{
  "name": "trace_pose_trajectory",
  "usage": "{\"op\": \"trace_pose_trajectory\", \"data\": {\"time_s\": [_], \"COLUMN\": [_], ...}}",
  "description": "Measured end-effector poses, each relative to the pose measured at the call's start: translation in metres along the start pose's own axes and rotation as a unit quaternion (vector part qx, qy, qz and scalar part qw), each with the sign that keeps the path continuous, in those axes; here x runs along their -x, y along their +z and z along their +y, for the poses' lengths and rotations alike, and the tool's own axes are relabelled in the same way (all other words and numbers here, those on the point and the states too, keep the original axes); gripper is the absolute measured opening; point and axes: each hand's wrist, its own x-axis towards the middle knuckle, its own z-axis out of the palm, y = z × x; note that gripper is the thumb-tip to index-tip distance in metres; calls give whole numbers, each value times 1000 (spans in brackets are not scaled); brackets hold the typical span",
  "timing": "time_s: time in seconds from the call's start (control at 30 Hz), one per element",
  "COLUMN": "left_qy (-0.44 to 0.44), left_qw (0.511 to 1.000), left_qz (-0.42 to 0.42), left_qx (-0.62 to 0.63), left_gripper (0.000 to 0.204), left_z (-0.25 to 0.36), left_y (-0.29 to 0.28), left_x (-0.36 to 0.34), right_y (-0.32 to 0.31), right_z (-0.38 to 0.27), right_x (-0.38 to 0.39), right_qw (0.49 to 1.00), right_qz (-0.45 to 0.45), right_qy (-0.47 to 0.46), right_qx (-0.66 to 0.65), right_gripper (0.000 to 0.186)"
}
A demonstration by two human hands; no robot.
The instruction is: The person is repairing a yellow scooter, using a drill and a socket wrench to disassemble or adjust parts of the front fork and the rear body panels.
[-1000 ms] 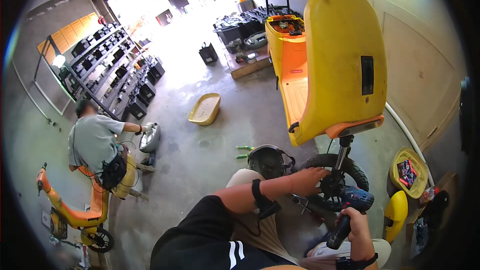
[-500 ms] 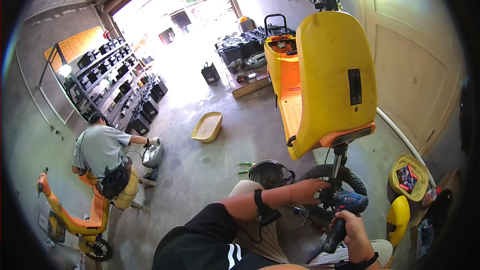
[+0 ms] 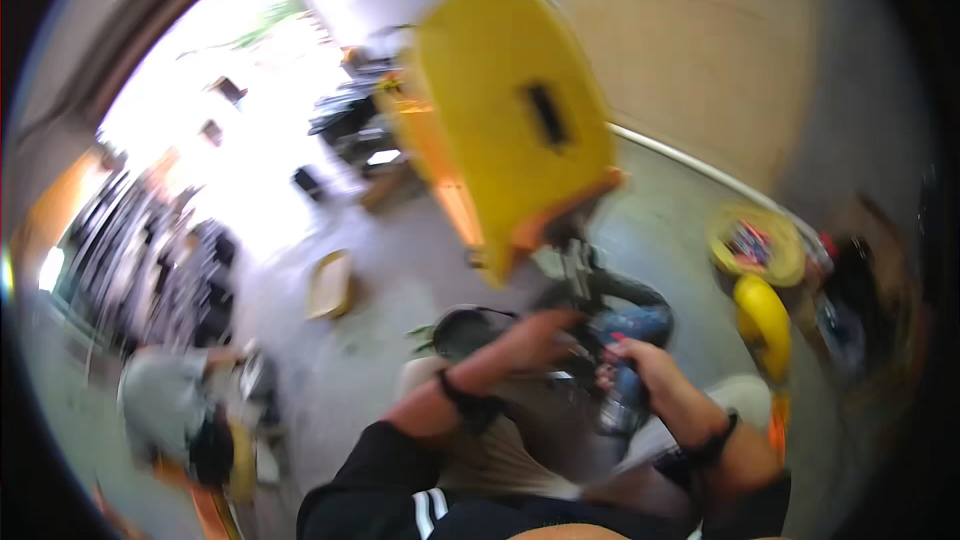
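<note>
The picture is blurred by motion. My right hand [image 3: 640, 365] grips the handle of a blue and black power drill [image 3: 628, 340], held just under the yellow scooter body [image 3: 510, 110]. My left hand [image 3: 535, 335] reaches forward next to the drill, at the dark front wheel [image 3: 600, 290] and its fork below the yellow panel. Whether its fingers hold anything is too blurred to tell. A black band sits on each wrist.
Another person in a grey shirt [image 3: 160, 405] crouches at the lower left by an orange scooter [image 3: 215, 500]. A yellow tray [image 3: 330, 285] lies on the concrete floor. Yellow parts and a round bin [image 3: 755, 245] stand at the right. Shelving [image 3: 130, 250] lines the left wall.
The view has swung and blurred strongly. My right hand has raised the drill closer to the wheel fork, and my left hand stays at the wheel beside it.
</note>
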Motion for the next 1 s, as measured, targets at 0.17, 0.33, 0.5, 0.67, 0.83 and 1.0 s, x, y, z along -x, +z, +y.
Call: {"op": "trace_pose_trajectory", "data": {"time_s": [0.17,0.33,0.5,0.67,0.83,1.0], "left_qy": [-92,48,53,103,70,151], "left_qw": [987,991,988,987,990,980], "left_qz": [-109,-113,-137,-121,-121,-126], "left_qx": [81,-57,41,10,4,16], "left_gripper": [51,64,65,60,44,56], "left_z": [-5,-18,-53,-40,0,24], "left_y": [3,8,21,16,6,-13], "left_x": [-10,-18,-37,-41,-33,-41], "right_y": [11,13,4,3,-1,-8], "right_z": [6,5,5,3,0,1], "right_x": [-24,-7,-3,-7,-8,-6], "right_qw": [996,924,901,885,871,853], "right_qz": [-76,-22,-19,-19,-12,20], "right_qy": [12,-206,-220,-231,-249,-265], "right_qx": [48,322,373,403,424,448], "right_gripper": [30,43,43,43,43,42]}}
